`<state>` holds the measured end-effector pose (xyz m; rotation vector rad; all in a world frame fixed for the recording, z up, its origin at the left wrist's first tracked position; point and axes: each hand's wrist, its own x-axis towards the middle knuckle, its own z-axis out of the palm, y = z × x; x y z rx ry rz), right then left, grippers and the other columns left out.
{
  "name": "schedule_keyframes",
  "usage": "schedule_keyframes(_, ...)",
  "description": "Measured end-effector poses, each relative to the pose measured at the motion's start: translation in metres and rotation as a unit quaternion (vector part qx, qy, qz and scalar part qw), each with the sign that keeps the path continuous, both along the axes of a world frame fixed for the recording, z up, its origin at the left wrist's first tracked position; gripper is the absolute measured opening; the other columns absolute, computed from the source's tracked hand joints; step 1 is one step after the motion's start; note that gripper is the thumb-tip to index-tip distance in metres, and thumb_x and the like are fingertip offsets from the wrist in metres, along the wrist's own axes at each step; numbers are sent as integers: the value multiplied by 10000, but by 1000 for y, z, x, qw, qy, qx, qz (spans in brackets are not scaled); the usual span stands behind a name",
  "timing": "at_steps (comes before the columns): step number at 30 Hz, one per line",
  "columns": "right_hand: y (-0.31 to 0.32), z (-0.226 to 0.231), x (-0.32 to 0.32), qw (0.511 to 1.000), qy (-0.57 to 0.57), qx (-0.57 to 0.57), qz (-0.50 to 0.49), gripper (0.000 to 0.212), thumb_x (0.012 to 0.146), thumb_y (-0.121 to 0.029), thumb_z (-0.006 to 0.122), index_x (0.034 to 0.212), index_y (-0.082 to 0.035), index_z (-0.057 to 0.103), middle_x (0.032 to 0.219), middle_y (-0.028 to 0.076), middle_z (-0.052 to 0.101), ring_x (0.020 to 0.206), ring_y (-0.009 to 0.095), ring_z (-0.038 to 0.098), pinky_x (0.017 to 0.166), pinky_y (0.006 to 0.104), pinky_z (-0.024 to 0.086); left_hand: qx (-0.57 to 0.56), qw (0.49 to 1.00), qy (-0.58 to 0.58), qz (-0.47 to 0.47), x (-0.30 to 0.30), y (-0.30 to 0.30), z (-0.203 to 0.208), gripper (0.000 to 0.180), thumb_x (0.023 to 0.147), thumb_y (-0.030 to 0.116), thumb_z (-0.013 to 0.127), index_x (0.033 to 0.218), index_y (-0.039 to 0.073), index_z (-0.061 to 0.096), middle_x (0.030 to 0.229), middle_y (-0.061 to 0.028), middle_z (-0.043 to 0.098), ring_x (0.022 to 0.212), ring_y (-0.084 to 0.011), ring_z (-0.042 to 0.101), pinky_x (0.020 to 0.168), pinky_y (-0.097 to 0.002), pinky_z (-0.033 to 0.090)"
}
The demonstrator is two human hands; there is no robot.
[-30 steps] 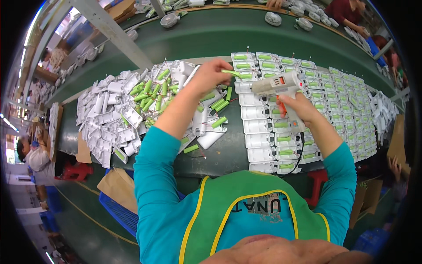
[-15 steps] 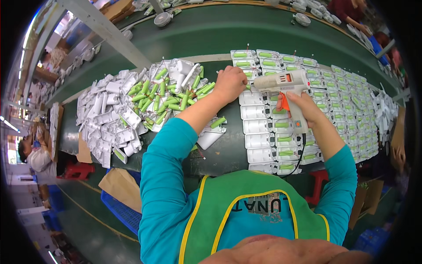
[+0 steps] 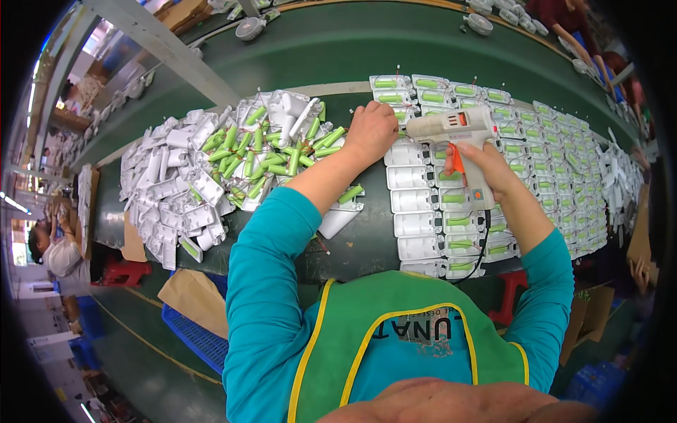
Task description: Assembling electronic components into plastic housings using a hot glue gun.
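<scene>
In my right hand (image 3: 486, 168) is a pale hot glue gun (image 3: 455, 127) with an orange trigger, my fingers wrapped round its handle. Its nozzle points left, close to the fingers of my left hand (image 3: 374, 132). That hand is bent and closed at the left edge of the rows of white plastic shells (image 3: 412, 201); whatever its fingertips hold or press is hidden. Green cylindrical battery cells (image 3: 453, 198) lie in most of the shells, while several in the leftmost column nearer me hold none. A black cord (image 3: 484, 243) hangs from the gun's handle.
Left of my arm lies a heap of white shells (image 3: 169, 173) with loose green cells (image 3: 250, 162) on it. Behind runs a green conveyor belt (image 3: 331, 53) with small fans (image 3: 249, 28) along its far side. A blue crate (image 3: 194, 338) stands below the table edge. Other people work around.
My left hand has shifted slightly, its fingers closer in over the shell by the nozzle. The glue gun stays nearly in place. The view has tilted a little.
</scene>
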<state>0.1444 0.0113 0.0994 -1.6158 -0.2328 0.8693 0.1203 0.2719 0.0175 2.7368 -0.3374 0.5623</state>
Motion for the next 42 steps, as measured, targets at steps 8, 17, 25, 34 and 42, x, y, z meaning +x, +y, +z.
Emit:
schedule_keyframes(8, 0, 1, -2, 1000, -1, 26, -2, 392, 895, -360, 624, 1019, 9, 585, 822, 91, 638, 753, 177, 624, 691, 321, 505, -3, 999, -32, -6, 2, 0, -4, 105, 689, 122, 713, 749, 105, 629, 949, -29, 590, 976, -258, 530, 798, -389, 430)
schedule_keyframes(17, -9, -1, 3, 997, -19, 13, 69, 424, 908, -406, 569, 1033, -1, 589, 807, 96, 645, 719, 174, 621, 645, 308, 498, 8, 1000, -4, -19, -10, 10, 16, 69, 724, 116, 680, 779, 122, 639, 909, -28, 597, 958, -257, 546, 802, -422, 427)
schedule_keyframes(25, -13, 14, -1, 995, 9, 97, 19, 401, 911, -391, 561, 1109, -43, 585, 958, 76, 678, 900, 147, 647, 603, 242, 488, 114, 990, 42, 76, -44, 47, 54, 71, 734, 182, 682, 790, 139, 679, 854, -44, 607, 911, -264, 569, 807, -415, 423)
schedule_keyframes(34, -14, 19, -27, 997, 8, 72, 41, 389, 898, -377, 575, 1106, -48, 590, 941, 58, 677, 877, 141, 645, 603, 239, 476, 161, 956, 153, 189, -22, 39, 32, 301, 724, 400, 709, 828, 117, 724, 939, -57, 650, 963, -259, 594, 836, -458, 420)
schedule_keyframes(42, -12, 6, -46, 999, 3, 10, 33, 380, 883, -398, 595, 1068, -66, 596, 887, 47, 661, 835, 153, 636, 626, 293, 469, 182, 937, 217, 203, -7, 27, 35, 392, 685, 379, 710, 982, 124, 725, 1089, -92, 628, 1124, -265, 539, 962, -537, 371)
